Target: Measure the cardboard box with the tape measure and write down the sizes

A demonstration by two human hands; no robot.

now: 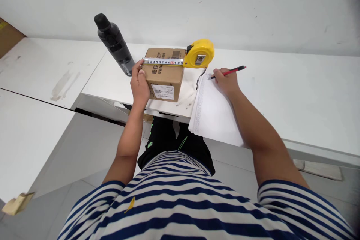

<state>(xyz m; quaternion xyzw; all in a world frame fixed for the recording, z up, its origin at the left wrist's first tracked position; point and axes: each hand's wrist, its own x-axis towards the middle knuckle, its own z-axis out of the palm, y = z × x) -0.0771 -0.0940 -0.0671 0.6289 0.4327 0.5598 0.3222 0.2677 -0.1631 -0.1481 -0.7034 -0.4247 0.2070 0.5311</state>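
Note:
A cardboard box [165, 75] with a printed label sits on the white table. Across its top lies the drawn-out blade of a yellow tape measure [206, 50], whose case rests at the box's right edge with a black wrist strap hanging down. My left hand [140, 84] is closed at the box's left side, its fingers on the hook end of the blade and against the box. In my right hand [227, 83] is a red and black pen [234, 70], its tip at the upper part of a sheet of paper [218, 110] with a column of small writing along its left side.
A dark bottle [114, 43] stands left of the box, near the wall. The white table [303, 93] runs on to the right, and another white surface [30, 127] lies at the left. Part of a brown carton [9, 39] shows at the far left.

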